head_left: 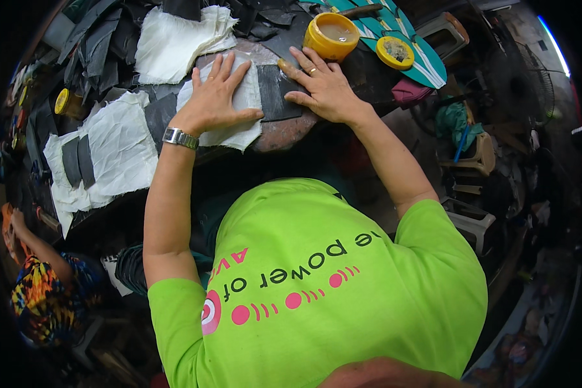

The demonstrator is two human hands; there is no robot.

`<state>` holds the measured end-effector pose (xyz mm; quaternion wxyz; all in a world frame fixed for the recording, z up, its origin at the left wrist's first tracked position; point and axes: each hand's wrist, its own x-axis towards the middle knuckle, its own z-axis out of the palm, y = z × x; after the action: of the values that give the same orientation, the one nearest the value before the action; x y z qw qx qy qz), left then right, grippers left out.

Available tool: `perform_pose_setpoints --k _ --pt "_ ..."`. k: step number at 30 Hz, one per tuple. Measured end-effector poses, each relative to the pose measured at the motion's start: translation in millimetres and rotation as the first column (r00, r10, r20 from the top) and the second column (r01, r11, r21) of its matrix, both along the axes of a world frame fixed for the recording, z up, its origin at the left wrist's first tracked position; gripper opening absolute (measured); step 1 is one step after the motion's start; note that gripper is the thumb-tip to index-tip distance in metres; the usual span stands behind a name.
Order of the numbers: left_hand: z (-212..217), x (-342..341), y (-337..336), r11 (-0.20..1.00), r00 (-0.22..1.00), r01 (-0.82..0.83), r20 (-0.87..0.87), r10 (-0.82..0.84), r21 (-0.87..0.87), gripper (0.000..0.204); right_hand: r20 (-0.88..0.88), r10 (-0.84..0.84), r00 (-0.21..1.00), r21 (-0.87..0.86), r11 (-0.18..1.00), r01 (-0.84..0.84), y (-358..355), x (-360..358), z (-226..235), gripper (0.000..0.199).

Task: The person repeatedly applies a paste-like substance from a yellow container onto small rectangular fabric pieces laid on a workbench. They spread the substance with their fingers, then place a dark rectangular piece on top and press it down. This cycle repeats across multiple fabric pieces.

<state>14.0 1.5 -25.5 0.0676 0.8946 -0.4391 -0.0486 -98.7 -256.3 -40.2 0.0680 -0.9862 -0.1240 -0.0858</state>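
Observation:
My left hand (215, 100) lies flat with spread fingers on a white cloth piece (231, 134), wearing a metal watch at the wrist. Beside it, my right hand (330, 94) has its fingers stretched out near the right end of a flat black piece (275, 97). That hand wears a ring, and one fingertip is coated yellowish brown. The black piece meets the cloth's right edge; how far it runs beneath is hidden. Both lie on a reddish-brown slab (283, 134). Just beyond my right hand stands an open yellow tub (317, 40) holding a cloudy, pale substance.
Further white cloth (123, 142) with black strips (77, 160) extends left. Loose black scraps (100, 45) and frayed white fabric (181, 39) pile up behind. A crusted yellow lid (404, 61) rests on teal sole-shaped pieces (428, 61). Another person (42, 301) sits at lower left.

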Motion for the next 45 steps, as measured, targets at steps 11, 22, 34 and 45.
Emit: perform_pose_setpoints --k 11,22,34,45 --pt "4 1 -1 1.000 1.000 -0.008 -0.021 0.009 0.020 0.112 -0.106 0.194 0.975 -0.080 0.976 -0.202 -8 -16 13 0.062" --pt "2 2 -1 0.992 0.998 -0.020 -0.067 0.011 -0.125 0.126 -0.178 0.401 0.899 0.206 0.908 -0.365 -1 -41 30 0.044" --pt "-9 18 4 0.946 0.995 -0.070 0.048 0.090 -0.315 0.054 -0.096 -0.001 0.995 0.136 0.991 0.014 52 64 5 0.071" --pt "-29 18 8 0.955 0.986 -0.057 0.132 0.099 -0.291 0.052 -0.084 0.076 0.994 -0.203 0.975 -0.092 36 66 12 0.073"
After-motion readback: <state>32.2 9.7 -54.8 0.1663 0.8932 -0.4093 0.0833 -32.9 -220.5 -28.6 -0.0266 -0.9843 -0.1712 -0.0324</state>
